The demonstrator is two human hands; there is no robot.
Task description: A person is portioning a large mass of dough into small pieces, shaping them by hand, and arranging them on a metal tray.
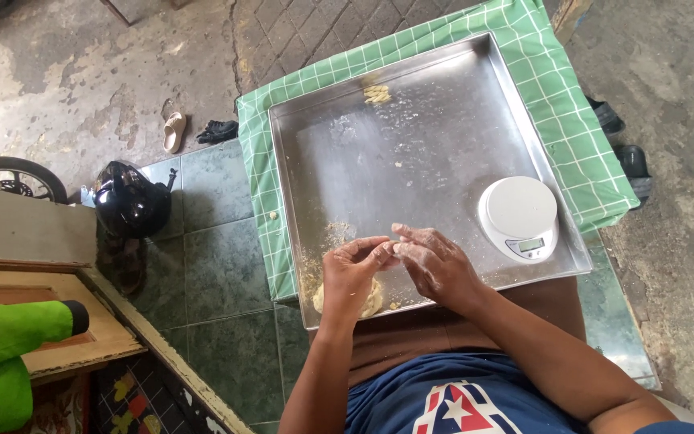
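Head view, looking down. I see both hands meeting over the near left part of a big metal tray (411,153). Left hand (353,269) and right hand (437,264) are fingertip to fingertip, fingers curled in and pinched on a small bit of dough (395,248) between them; the bit is mostly hidden, so I can't tell its shape. Both hands are dusted with flour.

Under the left hand, in the tray's near left corner, sits a dough lump (371,301), partly covered by the wrist. Crumbs and flour are smeared around it. At the far edge of the tray lies a small row of shaped dough pieces (377,94), well apart from the hands. A white round kitchen scale (519,213) stands on the tray's right side, near the right hand but not touching it.

The tray rests on a green checked cloth (580,153). To the left, on the tiled floor (210,265), is a black helmet (128,199); farther off are a beige sandal (173,132) and, at the left edge, a green sleeve (2,329).
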